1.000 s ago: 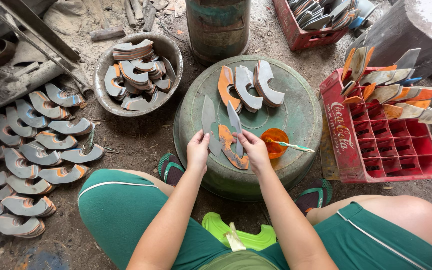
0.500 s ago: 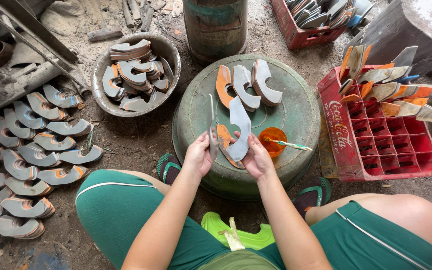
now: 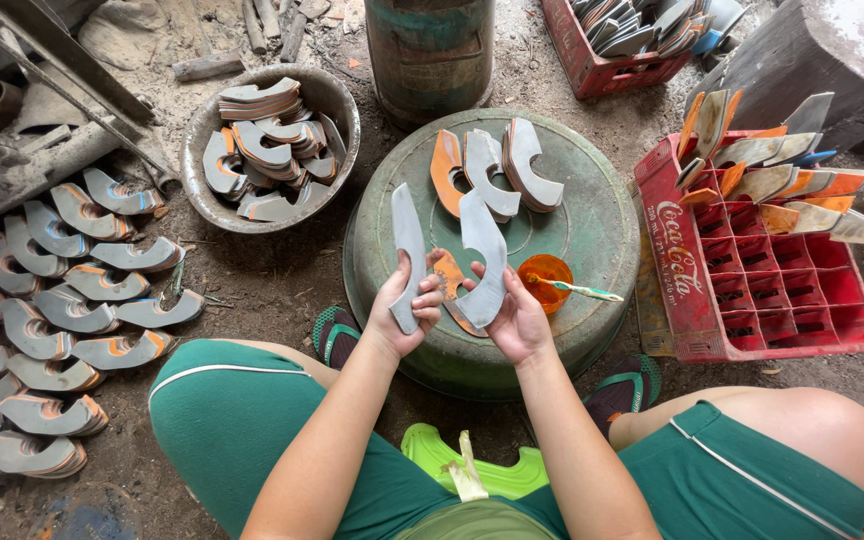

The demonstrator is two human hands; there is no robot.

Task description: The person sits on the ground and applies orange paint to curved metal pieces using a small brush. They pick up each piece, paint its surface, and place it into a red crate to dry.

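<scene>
My left hand (image 3: 407,308) grips a narrow grey curved strip (image 3: 409,238) held upright. My right hand (image 3: 515,317) holds a wider grey sole-shaped cut piece (image 3: 482,250) next to it. The two pieces are apart, above the near edge of an upturned green basin (image 3: 602,230). An orange-faced piece (image 3: 448,272) lies on the basin just under my hands. A small orange cup (image 3: 544,271) with a brush (image 3: 582,290) across it stands right of my right hand. Three cut pieces (image 3: 497,170) stand on edge at the basin's far side.
A metal bowl (image 3: 202,150) of grey cut pieces sits at the upper left. Rows of similar pieces (image 3: 62,290) cover the ground at left. A red crate (image 3: 752,270) with flat pieces is at right, another crate (image 3: 602,60) behind. A drum (image 3: 430,50) stands beyond the basin.
Both hands lifted off the basin. The pieces were together at first, then were pulled apart into a narrow strip in the left hand and a wider piece in the right.
</scene>
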